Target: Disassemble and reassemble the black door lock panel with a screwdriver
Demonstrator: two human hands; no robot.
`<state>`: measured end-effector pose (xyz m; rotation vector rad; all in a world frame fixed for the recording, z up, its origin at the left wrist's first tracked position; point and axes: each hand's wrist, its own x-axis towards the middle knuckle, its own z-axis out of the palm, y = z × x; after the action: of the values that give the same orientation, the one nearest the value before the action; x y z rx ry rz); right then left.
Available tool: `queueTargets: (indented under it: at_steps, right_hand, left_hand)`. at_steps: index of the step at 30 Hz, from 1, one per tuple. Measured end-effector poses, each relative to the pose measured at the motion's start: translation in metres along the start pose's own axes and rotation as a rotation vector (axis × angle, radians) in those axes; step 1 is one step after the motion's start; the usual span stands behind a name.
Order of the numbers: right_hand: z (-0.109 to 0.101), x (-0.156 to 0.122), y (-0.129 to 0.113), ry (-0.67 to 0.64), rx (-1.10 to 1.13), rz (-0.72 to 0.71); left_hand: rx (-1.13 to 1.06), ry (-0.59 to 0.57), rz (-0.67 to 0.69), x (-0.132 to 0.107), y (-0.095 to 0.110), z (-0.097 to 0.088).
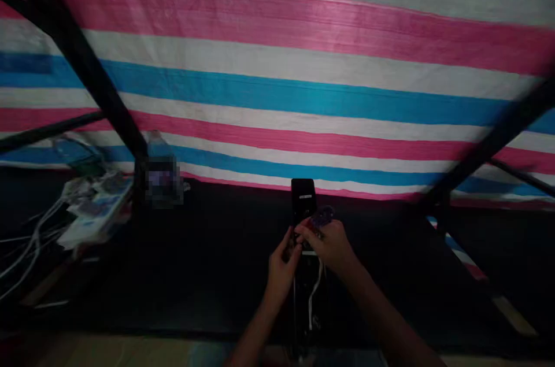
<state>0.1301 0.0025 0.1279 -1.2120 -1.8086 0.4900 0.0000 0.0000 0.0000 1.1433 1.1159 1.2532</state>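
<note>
A purple object (323, 216) seems pinched by the right hand (333, 244); the left hand (281, 269) is curled close — its hold cannot be told — and is best kept steady.

The light is dim, with faint glare on striped sheeting (338, 46).

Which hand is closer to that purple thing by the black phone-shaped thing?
The right hand. It is right up against the purple thing, which pokes out past its fingers. The left hand is farther off, lower and to the left.
</note>
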Motion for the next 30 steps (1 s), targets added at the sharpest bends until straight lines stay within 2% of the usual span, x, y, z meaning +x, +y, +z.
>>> queueTargets:
  at_steps: [8,16,23,27,30]
  right_hand:
    - [-0.008,-0.003,0.0,-0.062,0.071,-0.045]
    - [0.002,0.0,0.006,0.029,0.081,0.09]
    - [-0.006,0.003,-0.006,-0.107,0.141,0.041]
    - [-0.004,0.002,-0.005,-0.08,0.108,0.135]
    - [0.001,0.003,-0.004,-0.058,0.222,0.241]
  left_hand:
    - [-0.069,-0.018,0.016,-0.001,0.004,0.0]
    - [-0.037,0.011,-0.004,0.0,0.006,0.001]
    - [-0.031,0.028,-0.008,0.0,0.004,0.0]
    - [-0.06,0.009,0.001,0.002,0.0,0.0]
    - [-0.063,0.021,-0.001,0.002,-0.002,0.001]
